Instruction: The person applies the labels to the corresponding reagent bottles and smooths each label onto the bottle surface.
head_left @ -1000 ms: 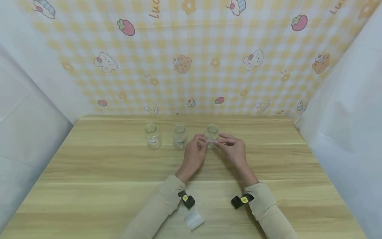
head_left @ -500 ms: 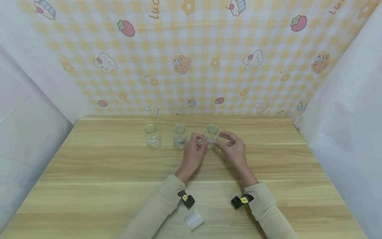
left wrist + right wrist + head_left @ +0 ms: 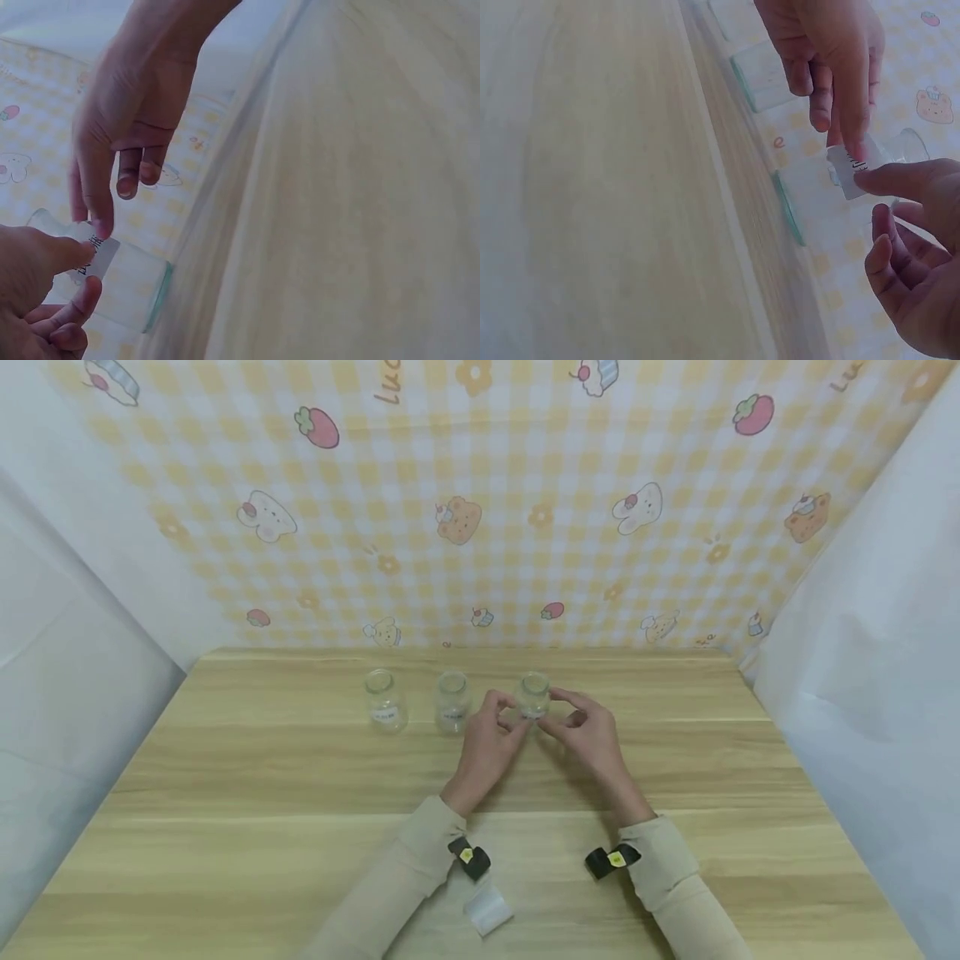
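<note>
My left hand and right hand hold a small clear glass jar between them, one on each side. It stands upright, the rightmost of three jars in a row. A white label with dark print is on its front, and both thumbs press on it. In the left wrist view, the left thumb lies across the label, partly covering the print. The index fingers reach round the jar's sides, while several other fingers are loosely curled away from the glass.
A middle jar and a left jar, both labelled, stand beside the left hand. A small whitish sheet lies on the wooden table near the left sleeve. Behind hangs a yellow checked cloth.
Both thumbs have shifted slightly lower on the jar's label. The jars and the whitish sheet stay where they were.
</note>
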Tool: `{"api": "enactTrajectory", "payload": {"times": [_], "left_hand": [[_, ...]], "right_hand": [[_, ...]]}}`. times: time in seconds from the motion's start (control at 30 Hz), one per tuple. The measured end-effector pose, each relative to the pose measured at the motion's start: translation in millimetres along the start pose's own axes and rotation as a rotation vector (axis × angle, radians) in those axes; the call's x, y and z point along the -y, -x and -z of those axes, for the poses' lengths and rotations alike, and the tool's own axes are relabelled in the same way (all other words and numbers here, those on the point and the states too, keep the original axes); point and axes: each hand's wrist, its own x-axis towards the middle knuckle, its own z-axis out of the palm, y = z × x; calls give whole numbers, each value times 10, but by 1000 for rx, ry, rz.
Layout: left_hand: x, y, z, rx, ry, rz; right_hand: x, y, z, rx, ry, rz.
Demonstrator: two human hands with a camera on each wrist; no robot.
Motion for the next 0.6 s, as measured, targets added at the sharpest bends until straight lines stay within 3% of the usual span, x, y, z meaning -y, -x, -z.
{"api": "enactTrajectory", "payload": {"times": [0.23,0.47,0.6], "left_hand": [[7,-5,-9,-24,-26,-37],[10,-12,13,-35,-89,-90],[9,-10,20,-9,-109,-101]], "right_hand": [[-1,-15,-31,-19,80,105],[-18,-34,-7,-16,101,93],[-20,-30,33,-6,95,87]]}}
